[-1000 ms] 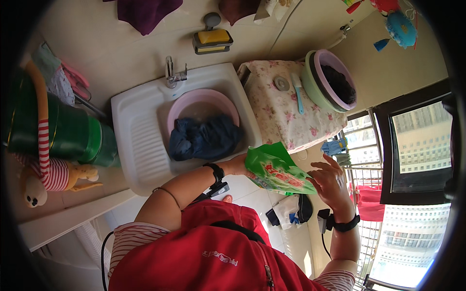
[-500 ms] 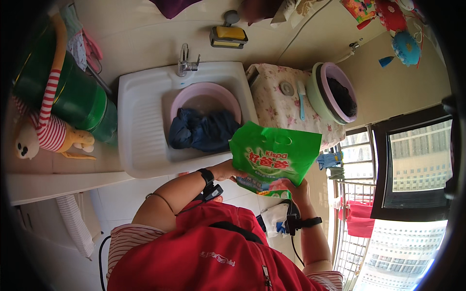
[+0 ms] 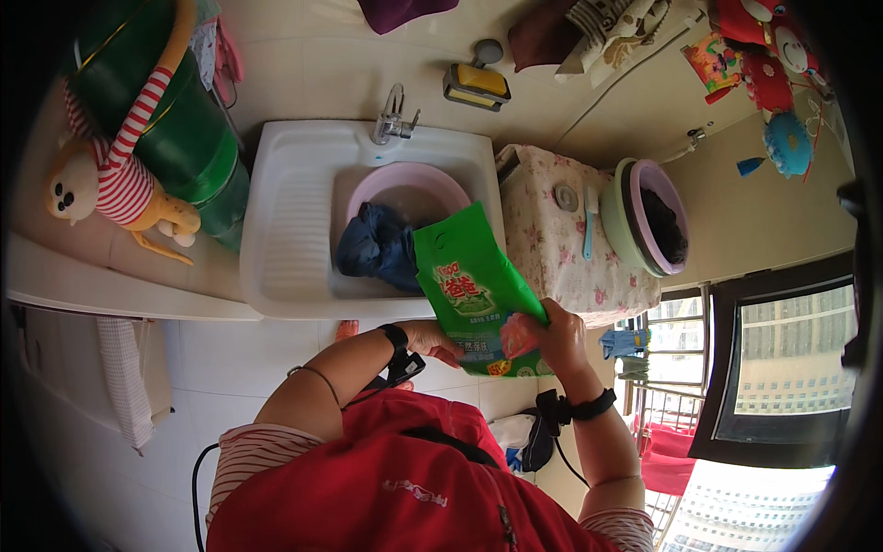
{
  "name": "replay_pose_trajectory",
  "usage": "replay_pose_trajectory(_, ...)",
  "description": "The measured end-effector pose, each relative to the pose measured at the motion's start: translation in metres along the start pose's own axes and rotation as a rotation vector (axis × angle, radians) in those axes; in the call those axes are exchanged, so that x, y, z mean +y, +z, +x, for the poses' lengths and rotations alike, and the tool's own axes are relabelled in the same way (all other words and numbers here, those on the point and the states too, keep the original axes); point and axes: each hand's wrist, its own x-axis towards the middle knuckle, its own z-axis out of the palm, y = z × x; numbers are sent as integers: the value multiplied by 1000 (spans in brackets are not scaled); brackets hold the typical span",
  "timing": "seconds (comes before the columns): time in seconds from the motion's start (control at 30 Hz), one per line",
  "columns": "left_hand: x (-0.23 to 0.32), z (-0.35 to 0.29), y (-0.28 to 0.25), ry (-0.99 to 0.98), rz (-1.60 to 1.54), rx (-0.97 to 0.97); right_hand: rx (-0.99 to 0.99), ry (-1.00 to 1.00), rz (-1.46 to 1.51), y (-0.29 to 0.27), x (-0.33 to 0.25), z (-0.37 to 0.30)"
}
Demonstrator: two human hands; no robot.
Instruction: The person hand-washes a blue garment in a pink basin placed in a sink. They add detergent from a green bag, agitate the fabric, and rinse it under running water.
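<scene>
A green detergent bag (image 3: pixel 486 296) tilts to the left, its top edge over the near right side of a pink basin (image 3: pixel 434 175). My right hand (image 3: pixel 563 339) is closed around the bag's lower right edge. My left hand (image 3: pixel 430 341) is at its lower left edge with the fingers bent against it; their tips are partly hidden. The basin sits in a white sink (image 3: pixel 280 253). Dark blue cloth (image 3: pixel 375 244) lies bunched in the basin and hangs over its near rim. The bag hides part of the cloth.
Behind the sink stands a faucet (image 3: pixel 394 124), with a soap holder (image 3: pixel 478 85) on the wall. To the right, a flowered cover (image 3: pixel 543 235) bears a blue-handled brush (image 3: pixel 588 225) and stacked basins (image 3: pixel 618 207). At left are a green barrel (image 3: pixel 184 138) and a plush monkey (image 3: pixel 124 189).
The bag has turned counterclockwise, its top swinging left toward the basin. My right hand has moved slightly up along its edge. The whole view has shifted, so the sink appears further right.
</scene>
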Motion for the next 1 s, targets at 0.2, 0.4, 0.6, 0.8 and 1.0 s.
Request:
replay_pose_trajectory(0.2, -2, 0, -1, 64, -52, 72, -11, 19, -70, 1, 2, 8)
replay_pose_trajectory(0.4, 14, 23, 2, 47, 27, 91, 56, 107, -54, -6, 18, 9)
replay_pose_trajectory(0.6, 25, 47, 12, 8, 104, 70, 64, 213, -96, -24, 32, 0)
replay_pose_trajectory(0.8, 21, 44, 13, -22, 78, 62, 43, 229, 93, -23, 33, -3)
replay_pose_trajectory(1.0, 17, 14, -3, 4, 41, 111, -17, 170, 77, -5, 24, 12)
